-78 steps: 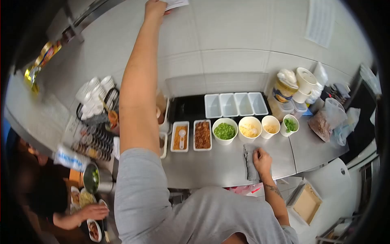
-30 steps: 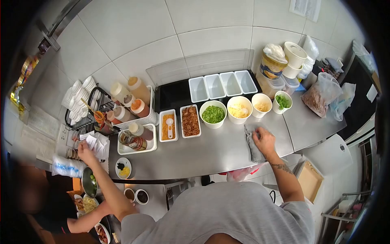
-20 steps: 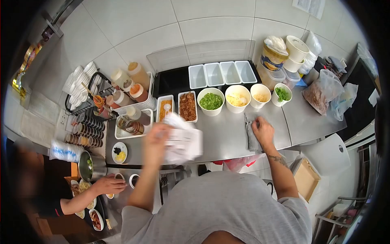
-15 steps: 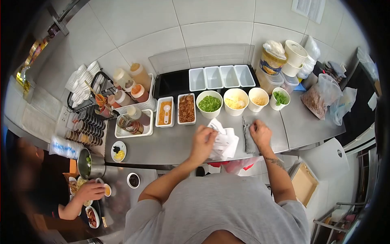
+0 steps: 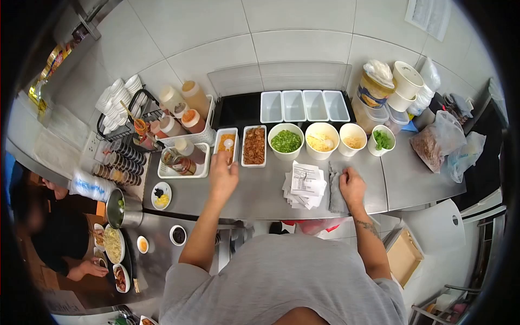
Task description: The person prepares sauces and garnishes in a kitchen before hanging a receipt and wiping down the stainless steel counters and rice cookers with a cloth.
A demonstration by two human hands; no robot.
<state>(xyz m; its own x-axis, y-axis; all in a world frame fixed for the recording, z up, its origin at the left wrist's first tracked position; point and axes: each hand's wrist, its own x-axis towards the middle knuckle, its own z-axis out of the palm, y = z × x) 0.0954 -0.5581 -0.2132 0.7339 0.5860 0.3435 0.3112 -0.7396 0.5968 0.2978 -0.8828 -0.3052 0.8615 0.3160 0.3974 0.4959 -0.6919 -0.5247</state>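
Observation:
My left hand [image 5: 223, 176] is over the near end of a white tray of orange crumbs [image 5: 227, 139], its fingers apart and a white spoon [image 5: 228, 144] lying just beyond them. No object shows in that hand. My right hand [image 5: 352, 187] rests on the counter with curled fingers on the edge of a folded grey cloth [image 5: 337, 189]. Between both hands, a loose pile of printed paper slips [image 5: 307, 181] lies on the steel counter. Next to the orange tray stands a white tray of brown fried bits [image 5: 254, 145].
Tubs of chopped green onion [image 5: 286, 141], pale yellow shreds [image 5: 322, 140], tan crumbs [image 5: 353, 140] and green leaves [image 5: 382, 140] line the counter. Sauce bottles [image 5: 195, 97] stand back left. At lower left, a co-worker's hand [image 5: 95, 267] is beside filled dishes and a steel pot [image 5: 123, 210].
My left hand has let go of the paper slips and moved left to the orange tray. My right hand stays at the cloth. The co-worker's hand has drawn back from the small yellow cup.

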